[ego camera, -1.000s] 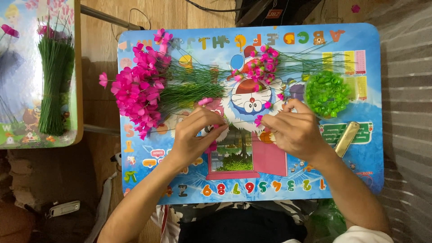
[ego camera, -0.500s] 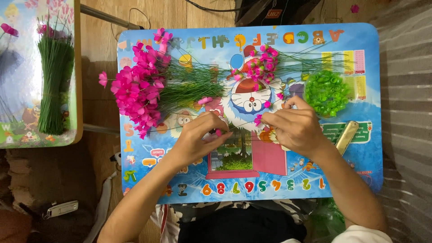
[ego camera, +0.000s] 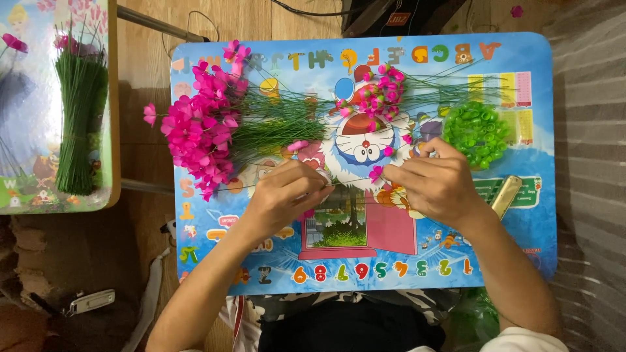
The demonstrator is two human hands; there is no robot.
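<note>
Seen from above: a small blue plastic table (ego camera: 521, 215) printed with cartoon figures, letters and numbers, taken here as the landmark for all else.

Over the table's middle, left hand (ego camera: 287, 195) curled, fingers drawn together and pinching a thin green wire stem (ego camera: 352, 184). Just to the right, right hand (ego camera: 433, 182) likewise curled, thumb and forefinger closed on the other end of that stem beside a small pink artificial flower head (ego camera: 376, 173). Stem stretched level between the two hands, flower head just off the right fingertips; exact grip on the blossom hard to make out, possibly pinched along with the wire.

On the table's left part, a thick heap of finished pink fabric flowers on green stems (ego camera: 202, 130), petals soft and ruffled, stems thin and straight, fanned toward the centre. Near the far edge, a smaller cluster of pink blossoms with long stems (ego camera: 381, 91), stems running to the right. On the right part, a round pile of bright green plastic ring-shaped pieces (ego camera: 477, 132), glossy and knobbly. Just below that pile, a short yellowish flat bar (ego camera: 506, 195), lying at a slant.

Left of the table, apart from it, a second printed tabletop (ego camera: 39, 189) bearing a tied bundle of bare green stems (ego camera: 79, 124). On the floor below that, a small grey oblong gadget (ego camera: 91, 301).
</note>
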